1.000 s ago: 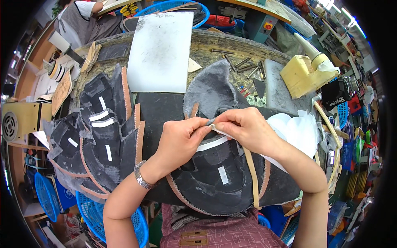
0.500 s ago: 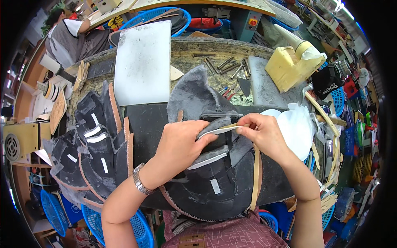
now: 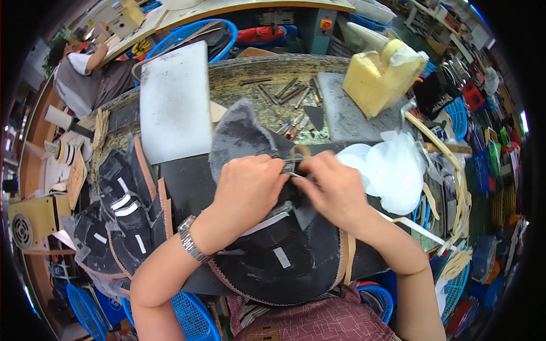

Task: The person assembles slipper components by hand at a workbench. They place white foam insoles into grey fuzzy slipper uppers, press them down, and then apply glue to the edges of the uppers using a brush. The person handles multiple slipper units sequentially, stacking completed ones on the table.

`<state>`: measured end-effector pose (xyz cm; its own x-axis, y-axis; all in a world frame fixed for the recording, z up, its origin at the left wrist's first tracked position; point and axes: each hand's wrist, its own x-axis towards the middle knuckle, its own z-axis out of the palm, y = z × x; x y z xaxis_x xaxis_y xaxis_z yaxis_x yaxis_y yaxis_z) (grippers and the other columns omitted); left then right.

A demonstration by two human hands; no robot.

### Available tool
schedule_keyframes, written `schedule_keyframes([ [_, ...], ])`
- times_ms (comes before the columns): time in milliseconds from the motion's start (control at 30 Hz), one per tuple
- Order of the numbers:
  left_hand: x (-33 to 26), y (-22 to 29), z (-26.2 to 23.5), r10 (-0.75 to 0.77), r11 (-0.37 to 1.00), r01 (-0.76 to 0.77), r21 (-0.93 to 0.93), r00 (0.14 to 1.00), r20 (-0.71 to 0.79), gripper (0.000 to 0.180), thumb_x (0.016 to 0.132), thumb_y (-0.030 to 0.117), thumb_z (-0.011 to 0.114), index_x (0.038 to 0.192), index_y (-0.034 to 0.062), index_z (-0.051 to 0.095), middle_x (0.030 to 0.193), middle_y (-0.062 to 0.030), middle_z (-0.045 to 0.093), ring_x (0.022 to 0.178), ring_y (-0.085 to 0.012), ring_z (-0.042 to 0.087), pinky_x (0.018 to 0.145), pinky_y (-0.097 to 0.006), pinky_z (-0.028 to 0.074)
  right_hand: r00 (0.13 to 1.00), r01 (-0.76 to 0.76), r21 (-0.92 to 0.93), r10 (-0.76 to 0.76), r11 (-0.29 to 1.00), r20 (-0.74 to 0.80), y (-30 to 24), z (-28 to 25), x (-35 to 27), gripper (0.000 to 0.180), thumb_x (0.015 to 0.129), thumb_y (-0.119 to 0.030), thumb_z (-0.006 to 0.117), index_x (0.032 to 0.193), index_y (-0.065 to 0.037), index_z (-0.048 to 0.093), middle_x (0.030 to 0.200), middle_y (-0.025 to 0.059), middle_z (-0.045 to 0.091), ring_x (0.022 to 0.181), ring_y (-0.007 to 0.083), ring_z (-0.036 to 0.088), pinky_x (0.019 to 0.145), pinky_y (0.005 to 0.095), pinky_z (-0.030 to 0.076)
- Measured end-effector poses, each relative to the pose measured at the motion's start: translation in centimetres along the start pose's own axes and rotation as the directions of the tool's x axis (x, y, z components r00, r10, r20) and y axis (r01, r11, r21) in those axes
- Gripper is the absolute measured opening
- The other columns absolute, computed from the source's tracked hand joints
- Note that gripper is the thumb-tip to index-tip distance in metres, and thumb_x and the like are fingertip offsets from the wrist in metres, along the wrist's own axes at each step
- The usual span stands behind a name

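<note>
The tan strip loops up between my two hands at the middle of the bench, over the dark leather piece, my left hand and right hand pinching it from either side, equally near.

- Lighting: bright, even, from overhead; soft shadows beneath the hands.
- Glare: mild, on the white board.
- Distortion: strong fisheye bending; black corners.
- Focus: centre sharp, rim slightly soft.
</note>
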<state>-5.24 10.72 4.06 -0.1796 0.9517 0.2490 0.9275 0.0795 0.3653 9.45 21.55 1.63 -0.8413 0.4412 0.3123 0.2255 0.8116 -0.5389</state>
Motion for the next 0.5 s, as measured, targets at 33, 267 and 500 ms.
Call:
schedule_keyframes([
  [33,0.3,0.3,0.0,0.055,0.998,-0.055,-0.009,0.998,-0.023,0.014,0.075,0.012,0.064,0.086,0.0039,0.064,0.068,-0.0119,0.058,0.066,-0.0305,0.06,0.059,-0.038,0.047,1.0,0.017,0.006,-0.016,1.0,-0.011,0.1,0.4,-0.1,0.019,0.076,-0.016,0.066,0.088,-0.006,0.055,0.083,0.0113,0.057,0.073,0.032,0.06,0.06,0.0399,0.048],
  [267,-1.1,-1.1,0.0,-0.149,0.896,0.184,-0.403,0.982,0.117,0.031,0.075,-0.001,0.055,0.106,-0.0003,0.058,0.084,-0.0101,0.064,0.077,-0.0179,0.063,0.067,-0.03,0.049,0.871,-0.415,0.781,-0.044,0.466,0.489,-0.4,-8.7,-4.5,0.015,0.084,-0.017,0.063,0.089,-0.003,0.061,0.071,0.0021,0.06,0.056,0.0086,0.058,0.05,0.0228,0.045],
  [500,-7.0,1.9,0.0,-0.324,0.571,0.356,-0.74,0.926,0.195,0.087,0.061,-0.003,0.066,0.139,0.0016,0.025,0.128,-0.0131,0.045,0.113,-0.0217,0.049,0.097,-0.031,0.039,0.174,-0.862,0.371,0.888,0.347,-0.426,14.3,-38.0,-36.9,0.02,0.08,-0.027,0.064,0.089,-0.009,0.065,0.067,-0.0047,0.052,0.051,0.0046,0.042,0.044,0.0203,0.029],
])
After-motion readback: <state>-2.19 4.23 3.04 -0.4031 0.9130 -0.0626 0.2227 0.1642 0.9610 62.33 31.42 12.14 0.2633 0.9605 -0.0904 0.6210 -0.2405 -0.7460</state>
